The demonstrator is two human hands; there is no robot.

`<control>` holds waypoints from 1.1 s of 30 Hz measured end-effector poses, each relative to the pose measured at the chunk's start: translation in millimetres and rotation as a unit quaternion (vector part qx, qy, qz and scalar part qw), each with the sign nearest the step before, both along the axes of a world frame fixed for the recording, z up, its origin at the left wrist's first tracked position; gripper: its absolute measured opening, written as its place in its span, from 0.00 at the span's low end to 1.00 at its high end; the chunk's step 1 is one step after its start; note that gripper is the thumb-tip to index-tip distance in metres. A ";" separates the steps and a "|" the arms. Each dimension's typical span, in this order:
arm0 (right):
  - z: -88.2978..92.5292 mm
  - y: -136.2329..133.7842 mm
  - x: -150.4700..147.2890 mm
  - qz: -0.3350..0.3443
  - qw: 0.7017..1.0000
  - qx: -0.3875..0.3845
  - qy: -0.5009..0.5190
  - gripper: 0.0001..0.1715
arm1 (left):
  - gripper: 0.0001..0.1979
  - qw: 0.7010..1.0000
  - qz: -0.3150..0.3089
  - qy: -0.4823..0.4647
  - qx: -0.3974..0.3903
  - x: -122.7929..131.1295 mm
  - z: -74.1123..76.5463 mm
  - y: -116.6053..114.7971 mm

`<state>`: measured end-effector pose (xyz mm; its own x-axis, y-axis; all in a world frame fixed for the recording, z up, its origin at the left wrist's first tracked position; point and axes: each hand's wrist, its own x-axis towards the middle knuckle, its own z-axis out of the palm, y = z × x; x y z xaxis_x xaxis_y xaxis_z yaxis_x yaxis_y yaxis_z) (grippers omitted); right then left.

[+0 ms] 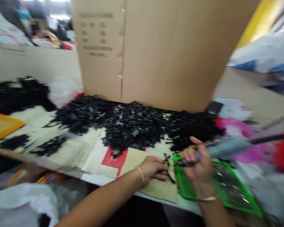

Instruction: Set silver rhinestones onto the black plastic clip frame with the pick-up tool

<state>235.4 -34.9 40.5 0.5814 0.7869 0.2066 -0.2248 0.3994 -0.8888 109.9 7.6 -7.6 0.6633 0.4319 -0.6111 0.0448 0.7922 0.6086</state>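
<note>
My left hand (155, 169), with a bracelet at the wrist, is closed on a small black plastic part (170, 177) over a beige board (132, 167). My right hand (198, 160) grips a grey electric screwdriver (227, 147), its dark nose and thin bit aimed left at the black part. Whether the bit touches the part I cannot tell, as the view is blurred. Beneath the right hand lies a green tray (184, 186), its right side holding many small metal pieces (232, 183).
Piles of black parts (134, 124) spread along the back of the table. Behind them stands a large cardboard box (170, 56). An orange tray (4, 124) and small black heaps (49, 145) lie at left. Pink plastic (241, 129) is at right. Another person (41, 34) is far left.
</note>
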 end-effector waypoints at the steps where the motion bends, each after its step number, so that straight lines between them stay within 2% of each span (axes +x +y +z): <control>1: 3.1 -7.0 5.3 -0.020 1.000 0.003 0.015 0.17 | 0.09 1.000 -0.010 0.008 0.012 3.4 0.5 -0.4; 7: 4.3 -2.9 -3.4 -0.028 0.998 0.015 0.053 0.17 | 0.09 1.000 -0.015 0.002 0.023 -4.8 3.3 5.7; 15: -1.4 -0.6 1.5 -0.022 0.999 0.010 0.041 0.16 | 0.11 1.000 -0.007 0.000 0.022 -1.6 0.9 2.9; 27: -5.2 0.8 1.2 -0.018 1.000 0.000 0.019 0.16 | 0.07 1.000 -0.011 -0.010 0.021 -2.3 -1.2 3.5; 33: -7.7 2.2 0.5 -0.017 1.000 0.003 0.021 0.17 | 0.10 1.000 -0.012 -0.012 0.023 -2.6 -2.3 3.5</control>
